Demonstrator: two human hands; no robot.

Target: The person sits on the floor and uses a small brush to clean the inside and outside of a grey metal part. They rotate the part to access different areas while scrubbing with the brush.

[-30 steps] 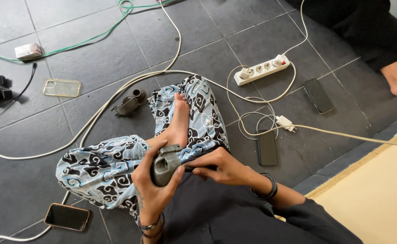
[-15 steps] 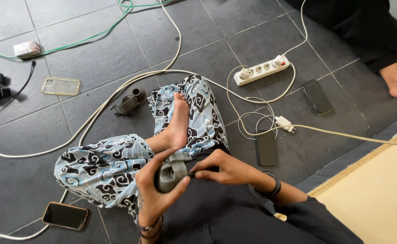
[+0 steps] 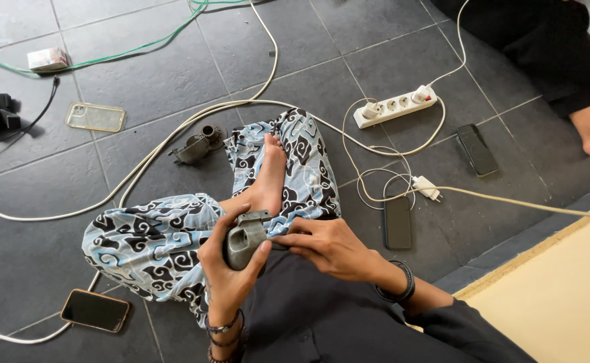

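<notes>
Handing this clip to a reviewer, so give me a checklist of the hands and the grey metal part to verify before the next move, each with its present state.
1. Left hand wrapped around the grey metal part: ok, fingers and thumb close on it.
2. Right hand on the part: ok, fingertips touch its right side.
3. Part clear of the floor: ok, held above the lap by the bare foot.
4. Second grey metal part: ok, lies untouched on the tiles.
5. White cables clear of the hands: ok, they lie apart on the floor.
6. What the right fingertips work on: cannot tell, hidden.
</notes>
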